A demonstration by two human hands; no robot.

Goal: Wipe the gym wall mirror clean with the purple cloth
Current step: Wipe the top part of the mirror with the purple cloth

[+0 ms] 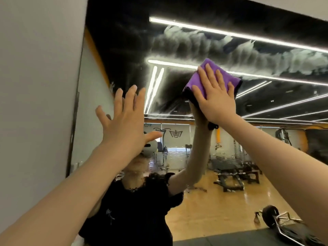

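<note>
The right hand (214, 96) lies flat, fingers straight and slightly spread, and presses the cloth (219, 75) against the mirror (124, 41). A flat palm spreads the load over the folded cloth, which likely keeps the whole pad in contact with the glass rather than one edge. The cloth sits at about 1 o'clock from the frame centre, high on the glass; its upper corner points toward 12 o'clock and clears the fingertips, while its lower part is hidden under the palm. The left hand (124, 121) is fully open, fingers spread, and holds nothing. It is raised toward the mirror at about 10 o'clock from centre; whether it touches the glass cannot be determined. Its position suggests a brace or balance for the high reach. The cloth is purple with a dark edge along its lower and right sides, and appears folded into a compact square. The mirror carries a broad band of whitish, feathery smears (230, 48) running from 12 o'clock toward 3 o'clock, just above the cloth. Below the cloth the reflection of the gym floor is fairly sharp, though the glass there shows streaks in places. Judgement: wiping is under way, and the upper band remains to be cleared.
</note>
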